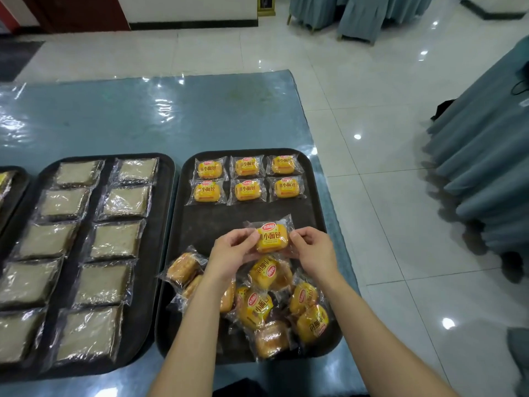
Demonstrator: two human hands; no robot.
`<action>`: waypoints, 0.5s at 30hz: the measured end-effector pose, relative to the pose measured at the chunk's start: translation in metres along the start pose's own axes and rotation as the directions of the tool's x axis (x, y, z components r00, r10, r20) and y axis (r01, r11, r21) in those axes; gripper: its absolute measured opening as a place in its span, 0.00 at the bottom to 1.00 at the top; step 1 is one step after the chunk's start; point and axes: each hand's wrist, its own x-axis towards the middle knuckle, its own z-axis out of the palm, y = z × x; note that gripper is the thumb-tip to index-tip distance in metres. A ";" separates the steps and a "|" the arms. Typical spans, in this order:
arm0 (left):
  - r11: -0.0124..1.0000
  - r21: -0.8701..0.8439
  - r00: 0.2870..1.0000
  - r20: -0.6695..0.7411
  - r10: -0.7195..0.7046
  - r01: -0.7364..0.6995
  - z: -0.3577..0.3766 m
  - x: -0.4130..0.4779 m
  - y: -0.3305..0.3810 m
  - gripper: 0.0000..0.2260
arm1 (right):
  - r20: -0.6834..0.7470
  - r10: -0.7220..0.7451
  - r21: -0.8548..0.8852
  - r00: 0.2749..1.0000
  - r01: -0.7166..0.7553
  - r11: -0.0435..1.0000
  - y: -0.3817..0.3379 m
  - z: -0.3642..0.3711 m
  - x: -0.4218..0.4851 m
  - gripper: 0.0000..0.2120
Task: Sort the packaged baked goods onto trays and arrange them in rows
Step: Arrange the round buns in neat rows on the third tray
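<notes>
A bare band of the right tray (206, 222) lay between the two rows of buns (247, 189) at its far end and the loose pile (257, 309) at its near end. The left hand (232, 253) and right hand (313, 253), pinching one packet (272, 239), hung over that band's near edge. The left tray (164, 224) was crowded with pale packets (114, 242).

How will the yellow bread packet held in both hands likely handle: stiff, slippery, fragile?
Probably light: the left hand and right hand hold the bread packet by fingertip pinches alone. Its glossy wrapper likely slips and crinkles. Blocky and flat-sided, it shouldn't roll.
</notes>
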 end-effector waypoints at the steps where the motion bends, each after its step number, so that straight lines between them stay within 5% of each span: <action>1: 0.999 0.035 1.000 0.000 0.011 -0.011 0.000 0.003 0.002 0.10 | -0.015 -0.014 -0.007 1.000 0.014 1.000 0.002 -0.001 0.001 0.06; 7: 0.964 0.264 0.996 -0.072 0.045 -0.024 0.010 0.038 0.000 0.11 | 0.012 0.061 0.126 0.998 -0.062 0.990 0.012 -0.008 0.009 0.04; 13: 0.874 0.482 0.998 0.036 0.050 -0.061 0.036 0.072 0.013 0.17 | -0.198 0.068 -0.078 0.978 -0.085 0.993 0.018 -0.017 0.043 0.03; 15: 0.862 0.502 0.998 0.010 0.069 -0.065 0.045 0.083 0.016 0.18 | -0.207 0.024 -0.123 0.978 -0.050 0.991 0.013 -0.018 0.053 0.09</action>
